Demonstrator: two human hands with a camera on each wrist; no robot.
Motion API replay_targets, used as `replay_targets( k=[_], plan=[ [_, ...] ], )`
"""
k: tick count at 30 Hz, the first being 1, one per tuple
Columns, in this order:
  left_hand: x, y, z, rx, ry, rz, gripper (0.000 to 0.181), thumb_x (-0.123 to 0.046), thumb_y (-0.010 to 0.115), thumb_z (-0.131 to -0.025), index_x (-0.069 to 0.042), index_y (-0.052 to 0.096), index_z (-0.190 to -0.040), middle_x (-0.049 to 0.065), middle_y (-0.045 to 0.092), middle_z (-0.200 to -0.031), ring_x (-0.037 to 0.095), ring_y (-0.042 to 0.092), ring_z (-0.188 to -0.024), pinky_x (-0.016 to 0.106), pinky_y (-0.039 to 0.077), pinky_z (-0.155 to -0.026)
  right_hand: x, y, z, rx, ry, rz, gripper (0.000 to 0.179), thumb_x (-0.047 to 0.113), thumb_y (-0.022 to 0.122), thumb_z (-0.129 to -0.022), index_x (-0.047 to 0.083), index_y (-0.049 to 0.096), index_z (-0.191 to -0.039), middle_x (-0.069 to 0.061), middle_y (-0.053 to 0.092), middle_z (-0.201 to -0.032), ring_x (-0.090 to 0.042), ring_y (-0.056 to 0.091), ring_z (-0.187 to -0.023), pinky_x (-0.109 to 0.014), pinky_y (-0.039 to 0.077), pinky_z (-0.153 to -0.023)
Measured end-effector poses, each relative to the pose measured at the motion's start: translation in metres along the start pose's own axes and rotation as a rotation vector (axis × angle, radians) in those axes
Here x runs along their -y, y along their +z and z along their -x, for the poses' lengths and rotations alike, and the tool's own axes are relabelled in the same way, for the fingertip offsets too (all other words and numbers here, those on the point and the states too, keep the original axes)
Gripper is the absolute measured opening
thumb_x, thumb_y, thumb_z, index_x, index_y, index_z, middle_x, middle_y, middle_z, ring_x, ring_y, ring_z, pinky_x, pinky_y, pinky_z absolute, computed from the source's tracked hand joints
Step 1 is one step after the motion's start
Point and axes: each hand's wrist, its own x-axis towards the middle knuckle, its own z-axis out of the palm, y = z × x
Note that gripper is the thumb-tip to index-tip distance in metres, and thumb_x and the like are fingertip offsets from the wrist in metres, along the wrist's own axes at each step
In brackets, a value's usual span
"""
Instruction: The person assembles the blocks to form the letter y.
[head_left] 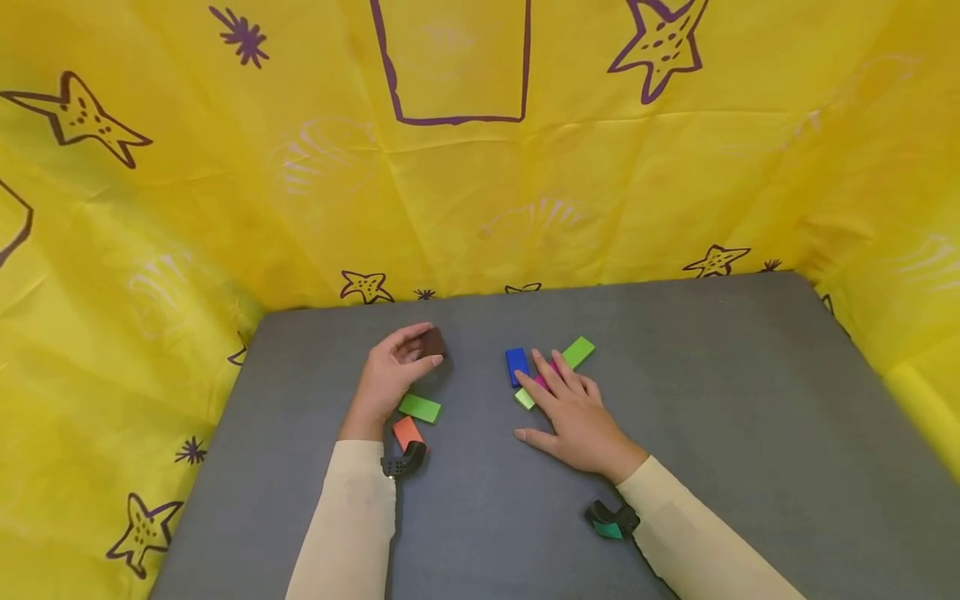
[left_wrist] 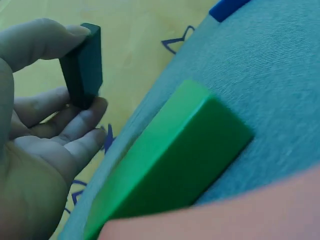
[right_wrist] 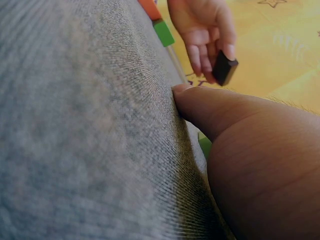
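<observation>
Below and right of the head view's centre, a magenta block (head_left: 541, 382) is partly covered by the right hand (head_left: 577, 421); both sleeves (head_left: 345, 521) are cut off at bottom.

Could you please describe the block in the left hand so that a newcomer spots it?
Start at the grey table and find the left hand near its far edge. It pinches the dark brown block, much darker than the green block and orange block nearby.

Grey table (head_left: 487, 521) is being screened behind and on both sides by yellow starfish-printed cloth (head_left: 450, 192): booth-like space, room type unclear.
</observation>
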Motion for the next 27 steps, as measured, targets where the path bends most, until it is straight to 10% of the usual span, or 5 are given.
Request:
replay_targets(
  k=[15, 27],
  plan=[
    [-0.029, 0.035, -0.009, -0.014, 0.125, -0.073, 0.061, -0.014, 0.091, -0.093, -0.004, 0.066, -0.148, 0.011, 0.062, -0.141, 0.027, 0.061, -0.131, 0.048, 0.05, -0.11, -0.002, 0.003, -0.002, -0.004, 0.008, 0.015, 0.09, 0.06, 0.073, -0.099, 0.021, 0.038, -0.172, -0.01, 0.013, -0.181, -0.035, -0.001, -0.165, -0.068, 0.02, -0.118],
    [-0.016, 0.075, -0.031, -0.032, 0.079, -0.2, 0.062, -0.016, 0.089, -0.095, 0.001, 0.064, -0.149, 0.013, 0.062, -0.142, 0.029, 0.062, -0.134, 0.045, 0.048, -0.113, -0.002, 0.005, -0.001, -0.014, 0.006, 0.022, 0.09, 0.06, 0.074, -0.099, 0.02, 0.038, -0.172, -0.01, 0.013, -0.181, -0.035, -0.001, -0.165, -0.068, 0.021, -0.117]
  ],
)
